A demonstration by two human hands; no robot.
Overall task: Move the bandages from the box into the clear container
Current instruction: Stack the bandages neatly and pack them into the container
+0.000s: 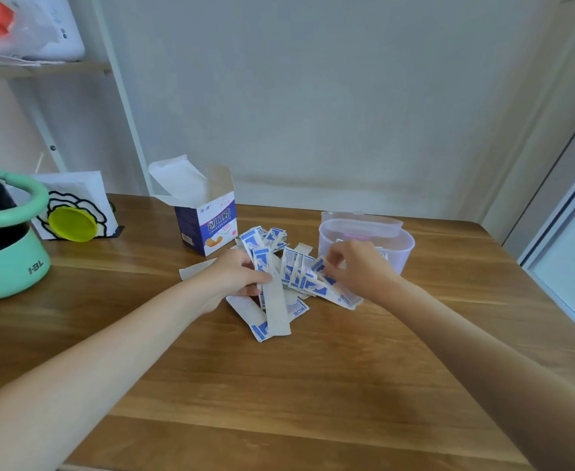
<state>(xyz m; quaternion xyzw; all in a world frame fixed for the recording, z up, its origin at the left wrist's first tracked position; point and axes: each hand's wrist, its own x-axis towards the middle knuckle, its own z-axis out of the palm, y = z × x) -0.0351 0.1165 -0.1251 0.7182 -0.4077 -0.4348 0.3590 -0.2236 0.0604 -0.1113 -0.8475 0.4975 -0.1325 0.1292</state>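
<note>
Loosely heaped bandages [299, 277] — white-blue wrappers, overlapping

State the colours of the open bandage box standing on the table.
The bandage box is dark purple-blue and white, with an orange picture low on its front; the head view shows it.

We have a single view, a wide-angle camera worn on the head, looking forward and down across the brown wooden tabletop [279, 385] toward the pale grey wall [313, 96] behind it. We sit close: both forearms reach in from the bottom corners, and the left hand [235, 277] and right hand [357, 266] meet just above the centre of the frame. The lens bends the edges, so the white shelf upright [119, 96] at left and the window frame [564, 212] at right lean inward
</note>
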